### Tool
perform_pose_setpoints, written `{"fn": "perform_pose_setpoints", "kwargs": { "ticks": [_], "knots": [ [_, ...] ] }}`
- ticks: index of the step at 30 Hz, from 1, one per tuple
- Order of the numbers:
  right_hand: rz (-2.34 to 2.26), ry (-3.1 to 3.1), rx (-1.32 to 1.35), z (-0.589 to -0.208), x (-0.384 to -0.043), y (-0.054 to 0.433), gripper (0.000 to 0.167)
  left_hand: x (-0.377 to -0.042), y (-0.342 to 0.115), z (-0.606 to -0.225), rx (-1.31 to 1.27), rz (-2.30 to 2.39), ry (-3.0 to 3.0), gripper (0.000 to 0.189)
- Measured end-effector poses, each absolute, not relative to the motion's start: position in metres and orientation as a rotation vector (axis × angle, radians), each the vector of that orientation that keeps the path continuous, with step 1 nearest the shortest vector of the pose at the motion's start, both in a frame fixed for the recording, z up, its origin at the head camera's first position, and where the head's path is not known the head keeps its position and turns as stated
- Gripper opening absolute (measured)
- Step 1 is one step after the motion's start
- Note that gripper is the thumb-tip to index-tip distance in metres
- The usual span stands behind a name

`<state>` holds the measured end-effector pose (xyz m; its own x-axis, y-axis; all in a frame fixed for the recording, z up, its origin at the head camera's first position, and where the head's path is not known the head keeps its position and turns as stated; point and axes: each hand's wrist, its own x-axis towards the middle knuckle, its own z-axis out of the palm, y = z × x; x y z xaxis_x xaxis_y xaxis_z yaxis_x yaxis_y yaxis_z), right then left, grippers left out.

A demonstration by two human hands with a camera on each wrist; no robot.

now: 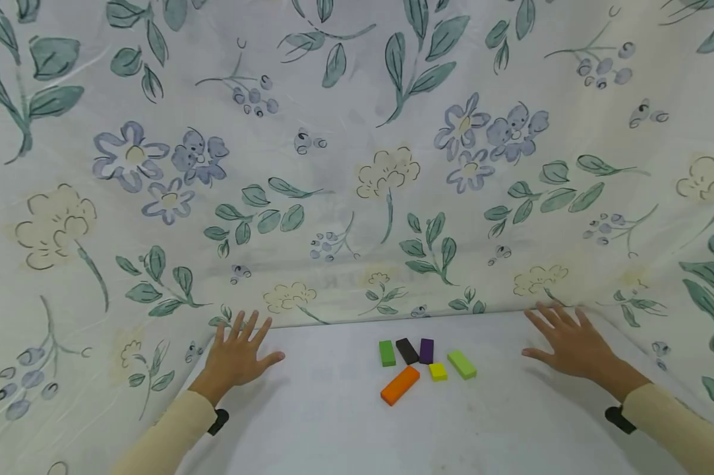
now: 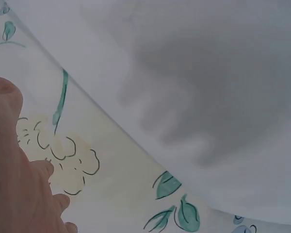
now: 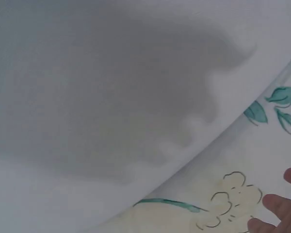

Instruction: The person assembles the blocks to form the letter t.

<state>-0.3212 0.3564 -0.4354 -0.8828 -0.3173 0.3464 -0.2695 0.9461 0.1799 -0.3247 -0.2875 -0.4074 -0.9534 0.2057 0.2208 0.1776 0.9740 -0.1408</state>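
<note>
My left hand [image 1: 236,358] is spread with straight fingers over the left side of the white table, holding nothing. On the right side my right hand [image 1: 573,346] is spread the same way, also with nothing in it. Between them, well apart from both, lies a group of small blocks: a green block [image 1: 387,353], a black block [image 1: 407,351], a purple block [image 1: 426,351], a yellow block [image 1: 438,372], a lime block [image 1: 462,364] and a larger orange block [image 1: 400,386]. Each wrist view shows only some fingers at its edge and the hand's shadow on the tabletop.
The white table [image 1: 333,422] ends at a back edge. Behind it and at its sides hangs a cloth [image 1: 345,218] printed with flowers and leaves. A dark band [image 1: 218,422] sits at the left wrist and another dark band [image 1: 620,419] at the right.
</note>
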Motion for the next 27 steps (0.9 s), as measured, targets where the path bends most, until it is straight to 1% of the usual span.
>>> {"fn": "perform_pose_setpoints", "kwargs": {
  "ticks": [7, 13, 18, 27],
  "knots": [
    [0.029, -2.795, 0.425, -0.434, -0.321, 0.334, 0.083, -0.328, -0.280, -0.412, -0.345, 0.128, -2.934, 0.089],
    [0.045, -2.754, 0.503, -0.431, -0.316, 0.319, 0.078, -0.325, -0.272, -0.410, -0.394, 0.096, -2.957, 0.092],
    [0.066, -2.737, 0.550, -0.429, -0.314, 0.310, 0.077, -0.319, -0.268, -0.409, -0.467, 0.086, -2.941, 0.094],
    [0.109, -2.806, 0.560, -0.431, -0.311, 0.293, 0.076, -0.312, -0.256, -0.412, -0.588, 0.118, -2.950, 0.089]
  ]
}}
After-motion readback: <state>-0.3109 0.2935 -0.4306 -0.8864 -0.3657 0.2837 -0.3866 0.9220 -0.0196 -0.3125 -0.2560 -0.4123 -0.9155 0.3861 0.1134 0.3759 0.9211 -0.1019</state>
